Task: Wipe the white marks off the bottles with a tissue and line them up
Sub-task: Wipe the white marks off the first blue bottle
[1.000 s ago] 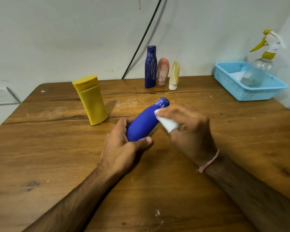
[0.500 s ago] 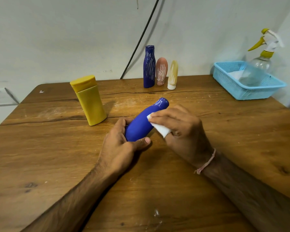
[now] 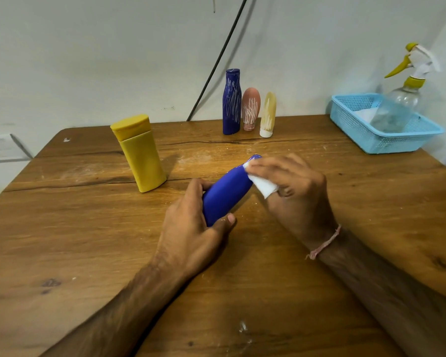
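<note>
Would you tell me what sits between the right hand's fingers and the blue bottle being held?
In the head view, a folded white tissue lies between the right hand and the blue bottle, pressed near its top end.

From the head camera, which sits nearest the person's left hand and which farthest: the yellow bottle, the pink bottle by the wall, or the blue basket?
Measured from the left hand:
1. Yellow bottle, standing just left of and beyond it.
2. Pink bottle, upright at the table's far edge, by the wall.
3. Blue basket, at the far right corner.
</note>
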`<state>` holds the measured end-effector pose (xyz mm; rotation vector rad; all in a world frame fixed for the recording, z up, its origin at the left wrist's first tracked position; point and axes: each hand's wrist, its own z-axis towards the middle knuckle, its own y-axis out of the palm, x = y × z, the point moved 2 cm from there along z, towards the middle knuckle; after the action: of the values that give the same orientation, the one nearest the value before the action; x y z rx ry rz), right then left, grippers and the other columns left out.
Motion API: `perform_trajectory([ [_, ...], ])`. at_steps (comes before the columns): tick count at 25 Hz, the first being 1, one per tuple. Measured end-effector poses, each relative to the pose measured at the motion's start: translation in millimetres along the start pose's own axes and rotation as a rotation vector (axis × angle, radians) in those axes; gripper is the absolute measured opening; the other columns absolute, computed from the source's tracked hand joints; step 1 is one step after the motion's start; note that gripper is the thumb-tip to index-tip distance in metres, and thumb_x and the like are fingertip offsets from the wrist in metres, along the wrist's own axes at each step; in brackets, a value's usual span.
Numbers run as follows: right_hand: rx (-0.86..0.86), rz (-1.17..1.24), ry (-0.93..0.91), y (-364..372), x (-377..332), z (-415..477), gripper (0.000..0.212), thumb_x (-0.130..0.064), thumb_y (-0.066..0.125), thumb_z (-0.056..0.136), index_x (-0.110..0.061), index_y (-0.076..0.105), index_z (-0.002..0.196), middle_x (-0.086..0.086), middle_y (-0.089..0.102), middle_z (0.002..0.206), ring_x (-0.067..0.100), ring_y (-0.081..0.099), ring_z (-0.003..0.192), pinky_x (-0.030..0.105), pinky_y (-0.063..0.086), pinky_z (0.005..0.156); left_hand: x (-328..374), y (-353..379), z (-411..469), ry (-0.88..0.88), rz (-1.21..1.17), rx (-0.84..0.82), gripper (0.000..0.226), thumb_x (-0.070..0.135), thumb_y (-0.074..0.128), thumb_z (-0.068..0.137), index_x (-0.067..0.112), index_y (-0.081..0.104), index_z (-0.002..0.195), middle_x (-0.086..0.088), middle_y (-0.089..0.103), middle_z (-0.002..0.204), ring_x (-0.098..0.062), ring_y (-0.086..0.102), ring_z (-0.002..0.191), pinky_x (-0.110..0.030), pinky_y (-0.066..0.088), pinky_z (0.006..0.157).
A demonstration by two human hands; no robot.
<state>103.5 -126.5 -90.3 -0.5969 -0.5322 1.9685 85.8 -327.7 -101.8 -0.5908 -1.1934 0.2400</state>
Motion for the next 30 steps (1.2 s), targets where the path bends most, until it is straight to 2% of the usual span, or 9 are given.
perform_trajectory([
  [3, -0.057, 0.046, -0.107, 2.5, -7.9, -3.9, 0.040, 0.006, 0.082, 0.077, -0.004, 0.074, 0.116, 0.010, 0.074, 0.118, 0.026, 0.068, 0.103, 0.035, 0.056, 0.088, 4.0, -0.5, -1.5, 0.069, 0.084, 0.047, 0.051, 0.035, 0.080, 0.084, 0.026, 0.048, 0.124, 0.010, 0.061, 0.106, -0.009, 0.062, 0.090, -0.033, 0.055, 0.079],
  [7, 0.029, -0.018, 0.029, -2.4, 2.2, 0.9, 0.044, 0.007, 0.083, 0.076, -0.004, 0.073, 0.118, 0.010, 0.074, 0.118, 0.027, 0.068, 0.107, 0.033, 0.054, 0.092, 5.6, 2.2, -3.6, 0.099, 0.165, 0.026, 0.054, 0.038, 0.076, 0.088, 0.027, 0.046, 0.131, 0.015, 0.052, 0.110, -0.006, 0.057, 0.093, -0.029, 0.053, 0.083],
  [11, -0.040, 0.048, -0.100, 0.6, -5.8, -2.4, 0.041, 0.005, 0.081, 0.078, -0.004, 0.073, 0.118, 0.010, 0.074, 0.119, 0.027, 0.069, 0.103, 0.036, 0.056, 0.089, 5.4, 2.0, -2.1, 0.149, 0.217, 0.064, 0.052, 0.038, 0.075, 0.088, 0.026, 0.046, 0.130, 0.014, 0.054, 0.108, -0.005, 0.054, 0.089, -0.018, 0.043, 0.074],
  [14, 0.014, -0.023, 0.047, -5.6, 8.7, 3.3, 0.046, 0.007, 0.081, 0.076, -0.005, 0.072, 0.120, 0.011, 0.074, 0.119, 0.028, 0.069, 0.107, 0.043, 0.059, 0.086, 7.8, 2.5, -2.0, 0.096, 0.244, -0.011, 0.056, 0.041, 0.071, 0.091, 0.029, 0.041, 0.136, 0.017, 0.046, 0.113, -0.003, 0.052, 0.096, -0.024, 0.048, 0.085],
  [17, -0.074, 0.063, -0.100, -0.9, -7.0, -1.2, 0.043, 0.004, 0.082, 0.078, -0.004, 0.072, 0.119, 0.010, 0.074, 0.119, 0.026, 0.069, 0.106, 0.036, 0.056, 0.091, 9.0, 0.8, -3.8, 0.130, 0.246, 0.024, 0.055, 0.041, 0.072, 0.089, 0.029, 0.042, 0.134, 0.018, 0.046, 0.110, -0.005, 0.053, 0.095, -0.031, 0.054, 0.085],
  [19, -0.064, 0.043, -0.085, -2.9, -5.1, 0.1, 0.044, 0.005, 0.081, 0.077, -0.004, 0.072, 0.119, 0.010, 0.074, 0.118, 0.026, 0.068, 0.106, 0.034, 0.056, 0.092, 9.5, 0.3, -3.1, 0.128, 0.254, 0.023, 0.054, 0.041, 0.071, 0.090, 0.030, 0.042, 0.134, 0.019, 0.045, 0.109, -0.004, 0.053, 0.094, -0.029, 0.052, 0.083],
  [22, -0.006, -0.022, 0.057, -7.0, 3.6, 4.6, 0.046, 0.008, 0.081, 0.075, -0.004, 0.072, 0.119, 0.011, 0.074, 0.117, 0.027, 0.067, 0.108, 0.044, 0.059, 0.090, 10.8, 1.2, -2.7, 0.101, 0.293, -0.009, 0.054, 0.043, 0.069, 0.092, 0.032, 0.039, 0.135, 0.018, 0.045, 0.113, -0.004, 0.052, 0.097, -0.025, 0.048, 0.085],
  [26, -0.096, 0.072, -0.097, -0.8, -15.0, -0.6, 0.043, 0.008, 0.079, 0.076, -0.003, 0.072, 0.117, 0.010, 0.074, 0.118, 0.025, 0.067, 0.108, 0.038, 0.056, 0.093, 9.7, 1.0, -3.0, 0.109, 0.283, 0.002, 0.052, 0.042, 0.071, 0.090, 0.032, 0.041, 0.131, 0.015, 0.051, 0.116, -0.005, 0.055, 0.097, -0.031, 0.054, 0.086],
  [30, -0.019, -0.025, 0.064, -4.9, -4.2, 4.3, 0.045, 0.010, 0.080, 0.074, -0.003, 0.072, 0.116, 0.013, 0.074, 0.115, 0.029, 0.068, 0.107, 0.044, 0.059, 0.091, 10.8, 1.2, -2.6, 0.116, 0.303, -0.006, 0.052, 0.042, 0.070, 0.092, 0.032, 0.040, 0.133, 0.019, 0.044, 0.115, -0.002, 0.051, 0.097, -0.027, 0.050, 0.085],
])
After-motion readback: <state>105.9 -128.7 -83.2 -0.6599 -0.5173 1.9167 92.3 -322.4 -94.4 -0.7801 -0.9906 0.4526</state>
